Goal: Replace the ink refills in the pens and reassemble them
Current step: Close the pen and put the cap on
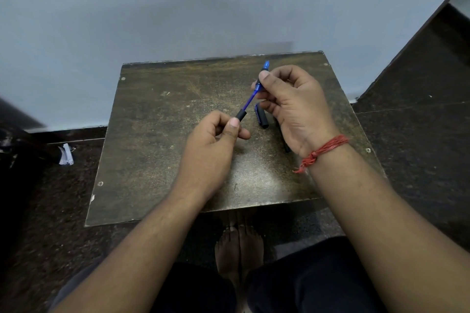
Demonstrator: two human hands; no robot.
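Now both hands over table [157, 134]: left hand [216, 140] pinches black grip [241, 115] of blue pen [250, 98], right hand [292, 101] fingers clamped on upper end; pen cap [261, 117] below.

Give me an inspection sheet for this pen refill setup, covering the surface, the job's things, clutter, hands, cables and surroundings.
Surface: small worn brown table, scratched, screws at its corners.
Job's things: blue pen held in the air between both hands, black part at its lower end; pen cap lying on the table; another dark pen partly hidden under the right hand.
Clutter: crumpled paper on the floor to the left.
Hands: left hand pinches the pen's black end; right hand grips the upper end, red thread on its wrist.
Cables: nothing seen.
Surroundings: pale wall, dark speckled floor, bare feet under the table.
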